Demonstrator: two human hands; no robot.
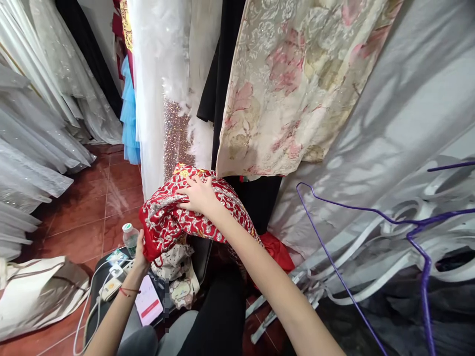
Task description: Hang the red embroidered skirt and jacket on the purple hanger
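A red garment with dense silver and gold embroidery lies bunched over my lap. At its left edge my left hand grips the fabric, with most of its fingers hidden by the cloth. My right hand rests flat on top of the embroidery, fingers spread and stretched out. Part of the garment's plain red cloth hangs down at the right, beyond my right forearm.
A phone, a water bottle and a power strip with white cables lie left of my lap. A purple hanger juts in at right. Hanging gowns and a floral dress stand ahead; a canvas bag sits left.
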